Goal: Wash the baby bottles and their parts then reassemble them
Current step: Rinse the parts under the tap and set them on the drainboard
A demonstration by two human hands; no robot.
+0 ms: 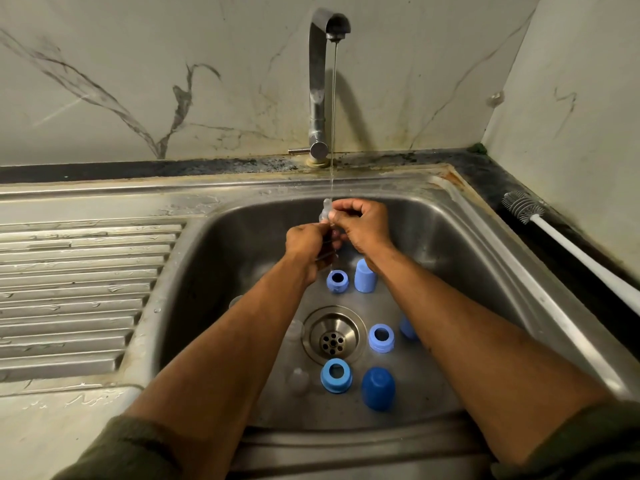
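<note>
In the upper middle of the frame we hold a small clear teat [326, 211] under the thin stream of water [334, 126] falling from the tap [320, 81]. Our right hand [363, 225] pinches the teat with curled fingers, and our left hand [308, 244], just below and to the left, is curled around something thin and dark at the teat's base; we cannot tell what that piece is.

Below our hands, on the floor of the steel sink [460, 244], lie the blue parts. A blue ring [337, 281] and a pale blue cap [364, 276] sit side by side just under our wrists. Right of the drain [333, 336] lies a second ring [381, 337], with another pale blue cap [407, 328] partly hidden behind our right forearm. In the lower middle a deeper blue ring [336, 375] sits beside a dark blue cap [378, 388]. Left of the drain we can make out two clear pieces, one [294, 330] near the drain's rim and another [298, 381] lower down, both too faint to name surely.

On the dark table at the right edge of the frame lies a white-handled bottle brush [561, 237], its bristles toward the wall.
</note>
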